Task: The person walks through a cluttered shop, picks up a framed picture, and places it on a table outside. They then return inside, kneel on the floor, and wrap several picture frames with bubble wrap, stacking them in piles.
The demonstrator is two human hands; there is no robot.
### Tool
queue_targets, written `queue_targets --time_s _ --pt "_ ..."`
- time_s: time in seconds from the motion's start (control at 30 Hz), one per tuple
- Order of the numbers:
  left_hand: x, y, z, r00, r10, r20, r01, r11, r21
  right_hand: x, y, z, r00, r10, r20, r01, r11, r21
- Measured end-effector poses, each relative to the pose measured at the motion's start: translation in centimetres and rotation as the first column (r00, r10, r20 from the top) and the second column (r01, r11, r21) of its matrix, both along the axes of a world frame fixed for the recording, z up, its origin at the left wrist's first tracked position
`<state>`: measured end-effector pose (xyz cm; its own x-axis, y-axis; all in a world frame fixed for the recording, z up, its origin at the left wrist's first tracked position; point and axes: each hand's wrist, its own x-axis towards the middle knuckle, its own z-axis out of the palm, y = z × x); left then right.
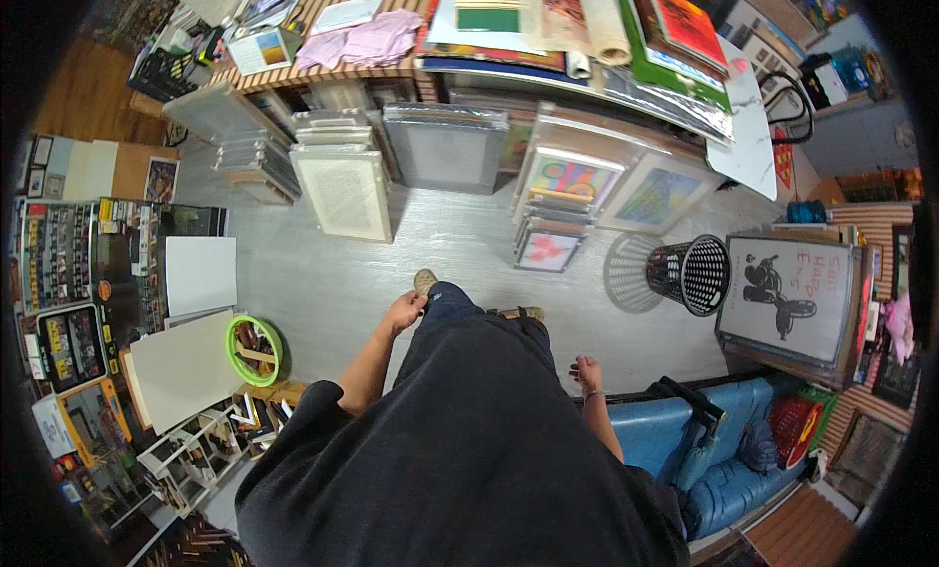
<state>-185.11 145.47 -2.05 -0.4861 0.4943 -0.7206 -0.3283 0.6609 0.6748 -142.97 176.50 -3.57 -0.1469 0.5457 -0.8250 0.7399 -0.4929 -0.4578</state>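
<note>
My left hand [403,311] hangs beside my left thigh, above the grey floor, with its fingers curled together. Whether anything small is inside it, I cannot make out. On the other side my right hand [587,373] hangs free of my body, its fingers loosely bent and apart, holding nothing. A blue padded bench [636,425] is the thing nearest to it. Below my dark trousers, my left shoe [424,279] and right shoe [529,314] show on the floor.
Framed pictures [342,197] lean in stacks under a long table [411,75] ahead. A black mesh basket [668,270] stands right, beside a board with a motorcycle drawing [782,298]. Left are a green-rimmed bin [232,348], pale boards [186,369] and a white rack [186,489].
</note>
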Motion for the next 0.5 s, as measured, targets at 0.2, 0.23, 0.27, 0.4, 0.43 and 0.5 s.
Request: queue_targets --time_s 0.2,0.23,0.27,0.4,0.43,0.5 --pt "-3.6 -10.0 -2.4 0.941 0.317 0.122 -0.306 0.947 -0.099 -9.8 -5.1 -1.3 0.930 0.366 -0.044 -0.365 0.931 0.030" --pt "-4.0 -12.1 -2.6 0.924 0.359 0.133 -0.339 0.929 -0.147 -11.5 -5.8 -1.2 0.851 0.524 0.013 -0.519 0.839 0.165" --pt "-4.4 -14.1 -2.5 0.905 0.401 0.140 -0.372 0.907 -0.199 -13.8 -6.4 -0.3 0.747 0.660 0.086 -0.653 0.703 0.281" --pt "-5.4 -21.2 -2.7 0.826 0.550 0.123 -0.507 0.821 -0.262 -21.3 -6.4 2.1 0.677 0.716 0.173 -0.723 0.602 0.338" --pt "-5.5 -22.4 -2.8 0.817 0.564 0.118 -0.522 0.811 -0.263 -22.4 -6.5 2.3 0.703 0.697 0.138 -0.698 0.640 0.322" --pt "-5.7 -23.8 -2.7 0.792 0.601 0.107 -0.562 0.786 -0.256 -24.4 -5.5 1.8 0.747 0.662 0.068 -0.649 0.702 0.294"
